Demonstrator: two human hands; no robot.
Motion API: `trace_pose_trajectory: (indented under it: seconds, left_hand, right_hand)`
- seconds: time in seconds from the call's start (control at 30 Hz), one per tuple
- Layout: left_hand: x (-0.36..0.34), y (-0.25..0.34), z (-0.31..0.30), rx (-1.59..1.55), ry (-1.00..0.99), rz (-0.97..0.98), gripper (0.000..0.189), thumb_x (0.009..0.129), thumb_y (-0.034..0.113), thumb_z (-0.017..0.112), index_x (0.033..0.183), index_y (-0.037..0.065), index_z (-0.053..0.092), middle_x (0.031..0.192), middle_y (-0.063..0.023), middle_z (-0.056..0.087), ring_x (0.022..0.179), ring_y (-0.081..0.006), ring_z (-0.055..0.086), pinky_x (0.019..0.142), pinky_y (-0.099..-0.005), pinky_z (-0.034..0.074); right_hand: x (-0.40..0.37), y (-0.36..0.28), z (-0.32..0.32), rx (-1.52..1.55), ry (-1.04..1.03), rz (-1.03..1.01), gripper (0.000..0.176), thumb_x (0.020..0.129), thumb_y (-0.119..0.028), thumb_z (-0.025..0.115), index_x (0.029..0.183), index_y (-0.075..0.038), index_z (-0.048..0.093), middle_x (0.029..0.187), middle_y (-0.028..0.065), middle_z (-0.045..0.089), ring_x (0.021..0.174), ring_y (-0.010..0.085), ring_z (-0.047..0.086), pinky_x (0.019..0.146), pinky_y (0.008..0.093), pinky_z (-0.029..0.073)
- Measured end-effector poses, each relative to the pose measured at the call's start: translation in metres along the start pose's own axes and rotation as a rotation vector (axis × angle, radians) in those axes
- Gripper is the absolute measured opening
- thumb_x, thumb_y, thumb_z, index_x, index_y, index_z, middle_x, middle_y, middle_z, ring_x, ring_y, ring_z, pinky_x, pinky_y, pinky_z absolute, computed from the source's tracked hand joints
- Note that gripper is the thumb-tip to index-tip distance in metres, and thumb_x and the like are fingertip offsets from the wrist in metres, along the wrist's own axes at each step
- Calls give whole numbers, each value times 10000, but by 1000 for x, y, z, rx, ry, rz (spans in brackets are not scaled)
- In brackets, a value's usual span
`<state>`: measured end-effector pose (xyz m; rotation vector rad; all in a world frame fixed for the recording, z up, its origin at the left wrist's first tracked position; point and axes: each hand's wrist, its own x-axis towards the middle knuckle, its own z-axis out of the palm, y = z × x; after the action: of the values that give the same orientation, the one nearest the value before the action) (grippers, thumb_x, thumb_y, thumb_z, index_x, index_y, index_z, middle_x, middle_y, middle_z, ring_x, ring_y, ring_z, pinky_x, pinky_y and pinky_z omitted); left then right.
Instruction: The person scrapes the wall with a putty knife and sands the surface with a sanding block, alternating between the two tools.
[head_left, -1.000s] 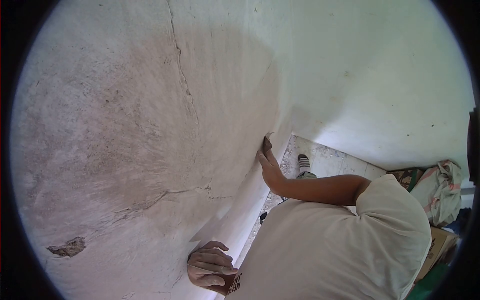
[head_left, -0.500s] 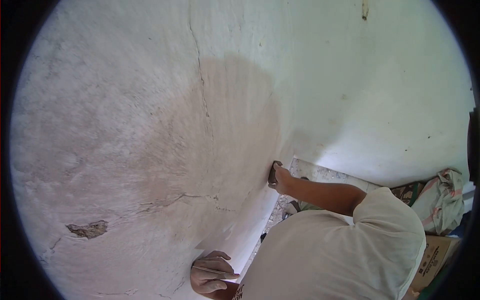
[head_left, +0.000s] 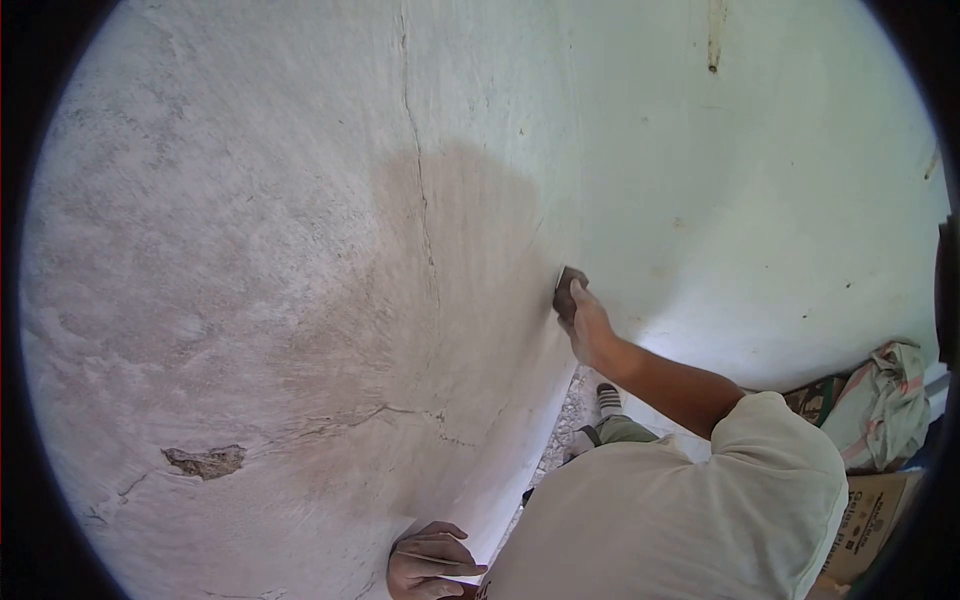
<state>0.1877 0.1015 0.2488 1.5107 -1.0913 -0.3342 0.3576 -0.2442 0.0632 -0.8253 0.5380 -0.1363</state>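
Note:
My right hand [head_left: 588,322] is closed around a dark sanding block [head_left: 570,290], its thumb along the near side. The block is against the plastered wall [head_left: 480,330], close to the corner where the walls meet. Low in view, my left hand [head_left: 432,562] rests by the same wall with fingers extended and somewhat apart. I make out nothing held in it. A long crack [head_left: 424,210] runs down the plaster, and a second crack [head_left: 385,408] branches sideways toward a chipped hole [head_left: 205,461] at left. My head and arm cast a shadow over the wall.
A pale green wall [head_left: 780,200] meets the plastered one at right. A striped sack [head_left: 880,410] and a cardboard box [head_left: 870,520] stand beside my body on the right. Below, my foot in a striped sock [head_left: 609,400] is on the speckled floor [head_left: 562,425].
My right hand has moved up along the wall with the sanding block. The left hand stays low by the wall, a little lower in view. The view has shifted slightly.

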Motion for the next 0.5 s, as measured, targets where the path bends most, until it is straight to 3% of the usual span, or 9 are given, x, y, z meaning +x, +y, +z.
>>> trace_pose_trajectory:
  seconds: [0.1,0.13,0.23,0.33,0.5]
  left_hand:
    - [-9,-7,1,10,1,39,439,887,372,631,849,-53,736,701,-154,666,639,-282,638,735,-466,464]
    - [-8,-7,0,9,3,30,441,889,373,631,848,-53,736,700,-154,666,639,-283,637,736,-467,464]
    - [-4,-1,2,4,10,5,444,894,375,631,847,-53,738,698,-155,665,638,-286,635,739,-469,464]
    - [-3,1,3,-1,27,-5,446,896,379,636,846,-52,740,693,-157,664,635,-287,634,739,-469,465]
    - [-4,1,4,4,38,-1,457,900,391,638,844,-50,743,680,-161,664,626,-285,635,733,-465,469]
  right_hand:
    - [-18,-37,21,18,-11,-195,573,1021,-455,431,1489,-135,345,1418,16,483,1302,139,416,1104,371,272]
    - [-22,-48,25,20,-52,-248,581,1036,-402,426,1498,-63,326,1461,60,450,1370,163,373,1153,366,224]
    - [-18,-69,35,-168,-189,-721,477,1049,-321,409,1418,-21,453,1390,88,514,1284,196,457,1099,379,304]
    - [-41,-107,55,-441,-261,-1050,431,1053,-223,384,1391,32,467,1434,154,485,1383,274,392,1141,409,261]
    - [-60,-136,82,-624,-299,-1328,423,1014,-106,434,1415,27,437,1497,202,411,1471,367,214,1182,427,201]
